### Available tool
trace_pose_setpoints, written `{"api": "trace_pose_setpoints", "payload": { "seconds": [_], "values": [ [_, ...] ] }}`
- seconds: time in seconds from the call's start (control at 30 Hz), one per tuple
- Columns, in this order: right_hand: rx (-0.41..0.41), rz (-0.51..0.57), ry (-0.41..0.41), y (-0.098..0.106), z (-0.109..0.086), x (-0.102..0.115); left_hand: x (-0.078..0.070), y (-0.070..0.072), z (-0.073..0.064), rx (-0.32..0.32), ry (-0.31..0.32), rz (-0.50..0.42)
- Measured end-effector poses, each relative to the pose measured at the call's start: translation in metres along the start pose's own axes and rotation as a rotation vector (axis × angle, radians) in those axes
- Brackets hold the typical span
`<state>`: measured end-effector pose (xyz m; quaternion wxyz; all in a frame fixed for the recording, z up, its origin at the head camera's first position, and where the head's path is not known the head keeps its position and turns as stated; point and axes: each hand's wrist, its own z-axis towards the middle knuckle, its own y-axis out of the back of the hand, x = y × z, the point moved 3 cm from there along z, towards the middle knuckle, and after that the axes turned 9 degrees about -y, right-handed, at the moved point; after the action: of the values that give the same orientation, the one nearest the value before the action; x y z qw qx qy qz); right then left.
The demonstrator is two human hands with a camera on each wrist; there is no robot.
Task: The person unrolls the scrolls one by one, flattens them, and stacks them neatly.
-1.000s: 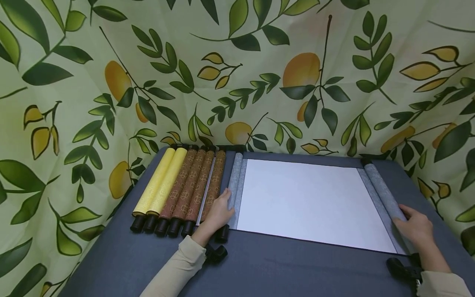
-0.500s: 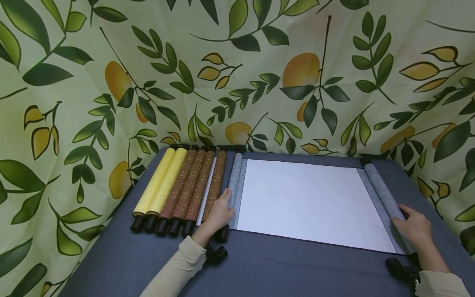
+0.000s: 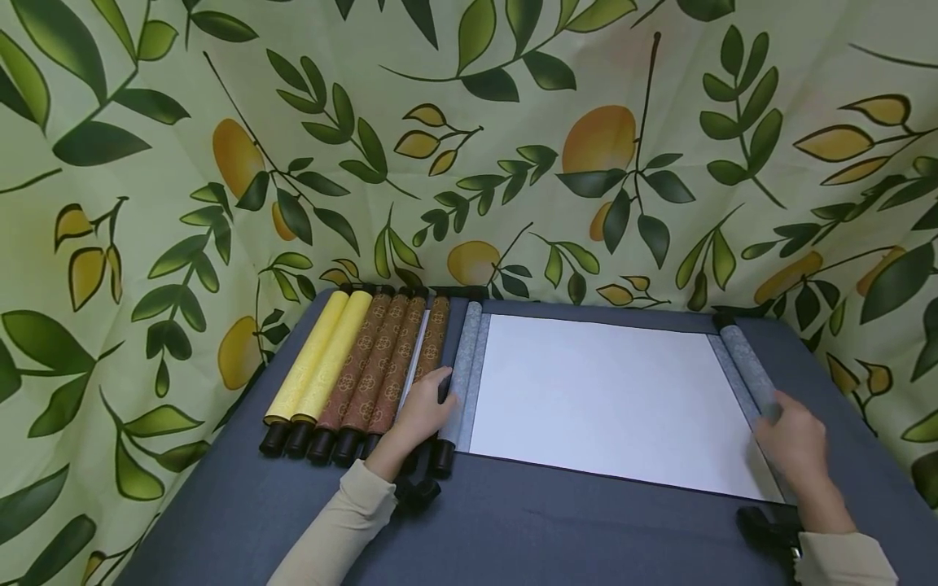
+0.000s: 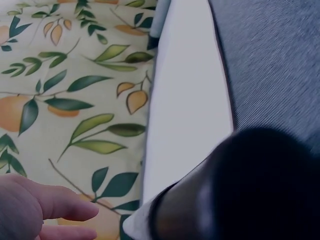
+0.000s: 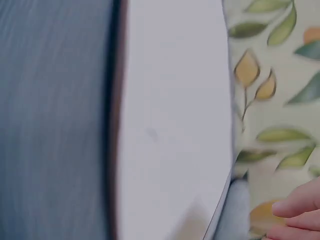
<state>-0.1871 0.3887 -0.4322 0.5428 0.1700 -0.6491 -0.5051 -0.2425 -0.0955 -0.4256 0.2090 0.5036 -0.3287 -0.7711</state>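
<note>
A hanging scroll lies partly unrolled on the table, its white sheet [image 3: 608,399] facing up between two grey-blue rolled ends. Beside the left roll [image 3: 462,366], my left hand [image 3: 423,411] hovers with thumb and forefinger spread. The left wrist view shows its fingers [image 4: 65,205] extended and holding nothing. My right hand [image 3: 795,443] is around the lower part of the right roll [image 3: 743,358], which it partly hides. At the right wrist view's corner, the fingertips [image 5: 287,209] bend towards that roll, and their contact with it is hard to see.
Left of the open scroll lie two yellow rolled scrolls [image 3: 306,358] and several brown patterned ones [image 3: 370,366], all with black knobs. The dark blue tablecloth [image 3: 557,529] runs along the front. A leaf-printed curtain [image 3: 513,146] hangs behind the table.
My right hand and the right roll have moved left, covering a little of the white sheet's right side. My left hand has shifted slightly left, its fingers parting from the left roll.
</note>
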Motion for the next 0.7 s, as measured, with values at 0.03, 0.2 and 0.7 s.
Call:
{"api": "trace_pose_setpoints", "payload": {
  "seconds": [0.03, 0.2, 0.7],
  "values": [
    [-0.018, 0.012, 0.030, -0.002, -0.003, 0.008, 0.000, 0.002, 0.000, -0.006, 0.000, 0.001],
    [-0.017, 0.065, 0.193, -0.021, -0.017, 0.056, 0.005, 0.014, 0.002, -0.039, 0.010, 0.002],
    [0.438, 0.315, 0.391, -0.106, -0.074, 0.195, 0.037, 0.049, 0.009, -0.127, 0.150, 0.051]
  ]
}}
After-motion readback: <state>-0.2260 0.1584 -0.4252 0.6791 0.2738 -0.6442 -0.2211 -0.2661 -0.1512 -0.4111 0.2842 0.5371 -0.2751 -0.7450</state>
